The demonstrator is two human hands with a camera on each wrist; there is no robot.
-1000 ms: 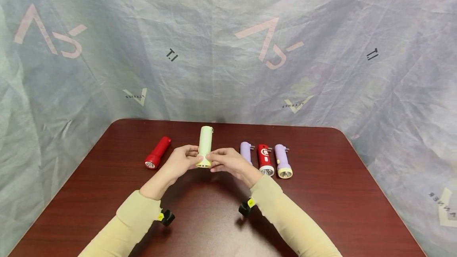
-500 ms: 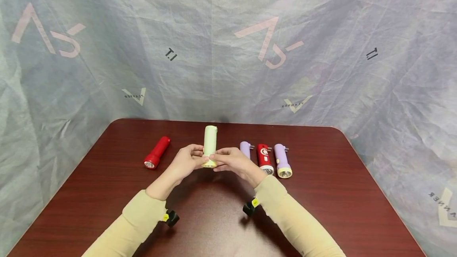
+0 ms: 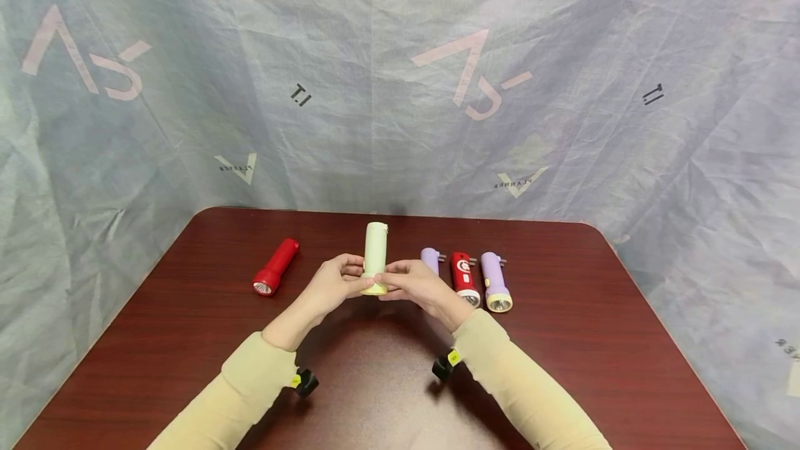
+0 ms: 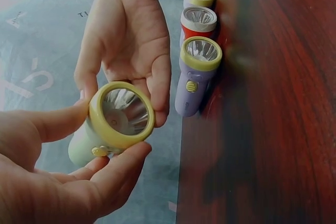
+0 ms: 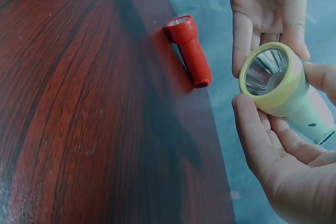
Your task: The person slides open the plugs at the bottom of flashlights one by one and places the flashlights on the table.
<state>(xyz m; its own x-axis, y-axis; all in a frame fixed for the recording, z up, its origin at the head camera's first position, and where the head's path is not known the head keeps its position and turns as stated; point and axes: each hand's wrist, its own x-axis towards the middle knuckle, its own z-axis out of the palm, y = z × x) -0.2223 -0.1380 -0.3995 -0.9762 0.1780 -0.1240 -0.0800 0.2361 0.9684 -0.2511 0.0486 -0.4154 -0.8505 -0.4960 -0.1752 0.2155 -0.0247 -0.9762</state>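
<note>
A pale green flashlight (image 3: 376, 248) with a yellow head is held above the table, its lens end toward me and low. My left hand (image 3: 330, 287) pinches it near the head from the left, thumb on top. From the right, my right hand (image 3: 420, 286) grips the same head between thumb and fingers. In the left wrist view the flashlight's yellow rim (image 4: 147, 127) surrounds a silver reflector, and a yellow switch (image 4: 99, 151) shows on the body beside the left fingers. The right wrist view shows a small slot near its tail (image 5: 326, 137).
A red flashlight (image 3: 277, 267) lies on the dark red table (image 3: 187, 339) to the left. On the right lie a purple flashlight (image 3: 430, 260) partly behind my right hand, a red and white one (image 3: 462, 273) and another purple one (image 3: 492, 273). Grey cloth (image 3: 375, 123) hangs behind the table.
Both hands have shifted a little to the right, carrying the pale green flashlight between them. The flashlights on the table have stayed in place.
</note>
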